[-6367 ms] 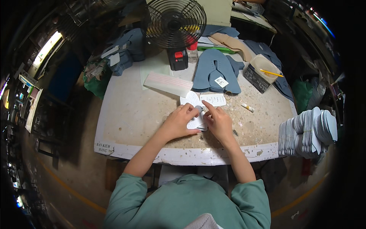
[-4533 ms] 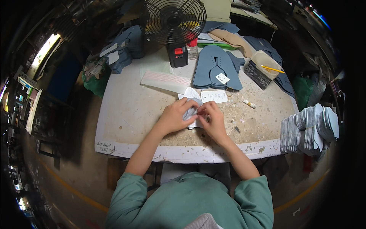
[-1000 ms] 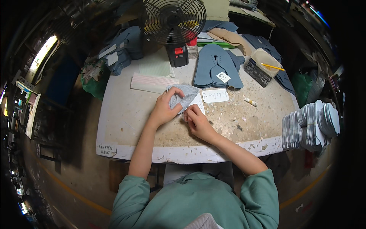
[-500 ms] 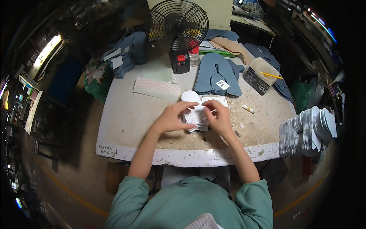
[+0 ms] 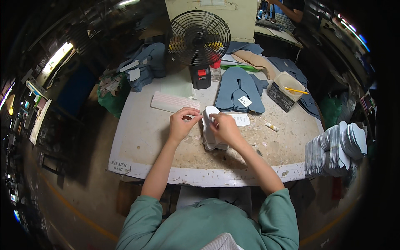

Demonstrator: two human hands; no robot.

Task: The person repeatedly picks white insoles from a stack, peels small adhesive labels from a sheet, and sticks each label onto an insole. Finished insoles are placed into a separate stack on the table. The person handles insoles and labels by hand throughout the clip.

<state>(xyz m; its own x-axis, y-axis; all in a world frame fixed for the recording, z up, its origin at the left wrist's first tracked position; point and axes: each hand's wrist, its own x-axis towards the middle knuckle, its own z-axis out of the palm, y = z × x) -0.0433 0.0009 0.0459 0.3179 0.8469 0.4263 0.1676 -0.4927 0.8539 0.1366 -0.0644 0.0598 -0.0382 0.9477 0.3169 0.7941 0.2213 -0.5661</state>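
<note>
A short stack of white insole-shaped pieces point(image 5: 209, 135) lies on the table in front of me, with a plain white face on top. My right hand point(image 5: 226, 128) is over its right side, fingers bent down and closed on the upper pieces; its thumb is mostly hidden. Just left of the stack, my left hand point(image 5: 182, 123) holds thumb and forefinger together in a pinch, tips close to the stack's edge. Whatever may be between those tips is too small to make out. A white printed card point(image 5: 241, 120) lies beyond my right hand.
A black fan point(image 5: 200, 41) stands at the back. Blue-grey cut pieces point(image 5: 237, 93) are piled right of it, near a box point(image 5: 283, 93) with a yellow pencil. A glue-stick-like tube point(image 5: 272, 126) lies at right. Bundled insoles point(image 5: 329, 152) stand by the right table edge.
My left hand has drawn back from around the stack and closed to a pinch. My right hand has moved onto its top. A dotted face showed before; now a plain one does.
</note>
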